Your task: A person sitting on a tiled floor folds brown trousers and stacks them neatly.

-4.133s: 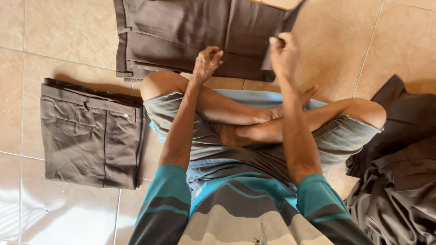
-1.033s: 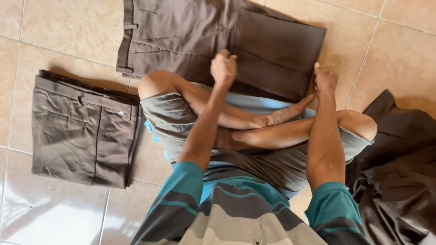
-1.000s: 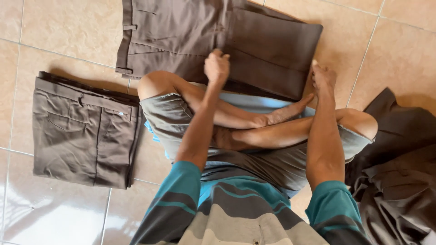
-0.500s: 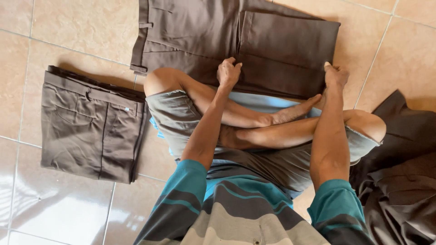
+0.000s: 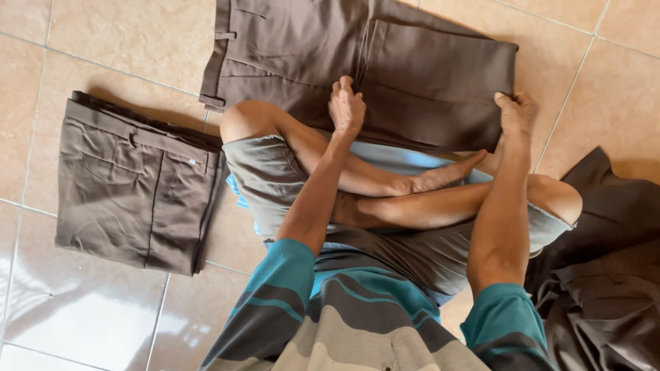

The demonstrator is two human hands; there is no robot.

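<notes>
On the beige tiled floor [image 5: 103, 41], directly in front of a seated person's crossed legs, lies a pair of dark brown fabric trousers [image 5: 426, 82], spread flat with one portion folded over so that a doubled panel sits on the right half and the waistband with its belt loops runs down the left edge. Both of the person's hands rest on this garment. The left hand [image 5: 346, 106] presses down near the middle, at the fold line of the doubled panel, fingers together and pointing away from the body. The right hand [image 5: 517, 113] curls over the near right corner of the folded panel, fingers pinching the cloth edge. The person sits cross-legged and barefoot, wearing grey shorts [image 5: 275, 178] and a teal and grey striped shirt [image 5: 357, 323], with a pale blue cloth [image 5: 405, 156] beneath the legs. To the person's left, well apart from the spread trousers, a second pair of brown trousers folded into a neat rectangle [image 5: 134, 189] lies on the tiles. To the right, beside the knee, sits a loose crumpled heap of dark brown garments [image 5: 605, 275].
</notes>
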